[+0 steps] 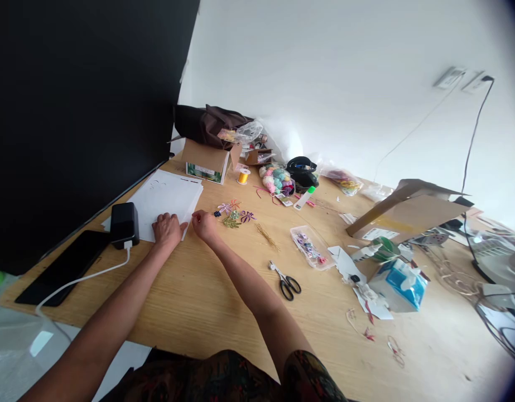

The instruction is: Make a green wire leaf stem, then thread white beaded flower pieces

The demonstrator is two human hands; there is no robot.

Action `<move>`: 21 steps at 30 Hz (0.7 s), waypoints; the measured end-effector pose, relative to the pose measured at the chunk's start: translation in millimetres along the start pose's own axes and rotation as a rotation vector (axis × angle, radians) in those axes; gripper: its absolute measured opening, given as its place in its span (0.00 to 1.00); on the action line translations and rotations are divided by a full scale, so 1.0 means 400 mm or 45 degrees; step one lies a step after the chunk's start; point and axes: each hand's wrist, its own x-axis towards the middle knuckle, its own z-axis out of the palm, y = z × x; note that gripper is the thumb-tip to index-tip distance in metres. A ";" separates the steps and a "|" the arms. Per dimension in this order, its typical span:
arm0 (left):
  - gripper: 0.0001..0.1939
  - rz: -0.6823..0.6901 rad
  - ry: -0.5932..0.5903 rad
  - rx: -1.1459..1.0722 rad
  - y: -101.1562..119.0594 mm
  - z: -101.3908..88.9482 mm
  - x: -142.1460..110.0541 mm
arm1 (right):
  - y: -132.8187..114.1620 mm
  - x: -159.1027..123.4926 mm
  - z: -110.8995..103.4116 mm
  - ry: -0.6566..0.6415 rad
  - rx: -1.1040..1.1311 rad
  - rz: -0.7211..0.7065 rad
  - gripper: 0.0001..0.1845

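A black phone lies at the left end of the wooden counter, just beside a black charger, whose white cable curves across the phone's lower edge and off the counter. Next comes a stack of white paper, with the left hand resting on its near edge, fingers lightly bent and pressed down, gripping nothing that shows. The right hand sits just beside the paper's right edge, its fingers loosely curled; whether they hold something small cannot be told. Behind the paper stands a cardboard box. To the right of the hands lie small wire flowers, with a yellow thread spool behind them and a bag of yarn balls beyond. Farther right are black-handled scissors, a clear plastic tray of small pieces, a blue tissue box and a bent cardboard sheet.
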 end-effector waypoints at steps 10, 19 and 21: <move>0.22 0.010 0.089 -0.024 -0.010 0.003 -0.008 | -0.010 0.078 0.065 -0.070 -0.010 0.144 0.11; 0.23 -0.124 -0.038 0.034 0.005 -0.021 0.018 | 0.002 0.073 0.089 0.054 0.051 0.123 0.14; 0.24 -0.216 -0.039 -0.011 -0.005 -0.026 0.022 | 0.000 0.071 0.088 0.041 0.078 0.134 0.15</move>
